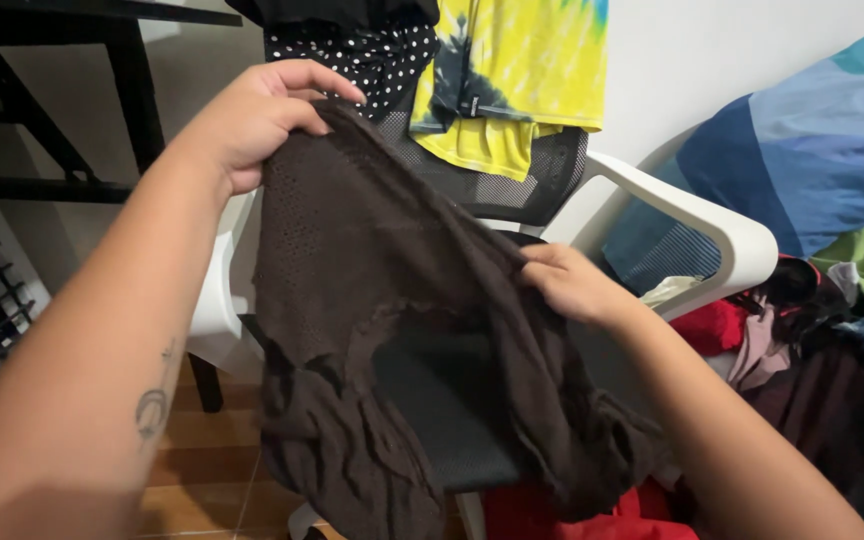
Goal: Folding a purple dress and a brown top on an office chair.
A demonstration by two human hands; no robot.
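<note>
A person's left hand [252,120] pinches the upper edge of a dark brown knit garment [382,300], thumb and fingers closed over the fabric, raising it above the seat of a white-framed office chair [722,235]. The cloth hangs in loose folds between the two hands, its lower part drooping past the front edge of the chair seat toward the wooden floor [202,470]. It looks light, soft and limp, with an open mesh weave at the top that could snag or stretch; it seems best taken at its hems or edges, as both hands do here. The right hand [572,285], lower down, is closed on the garment's opposite edge near the chair's right armrest. Over the chair's mesh backrest lie a black polka-dot cloth [372,55] and a yellow tie-dye shirt [512,70]. At far right, a heap of clothes [802,330] sits below a blue patchwork pillow [802,150], against the wall.
</note>
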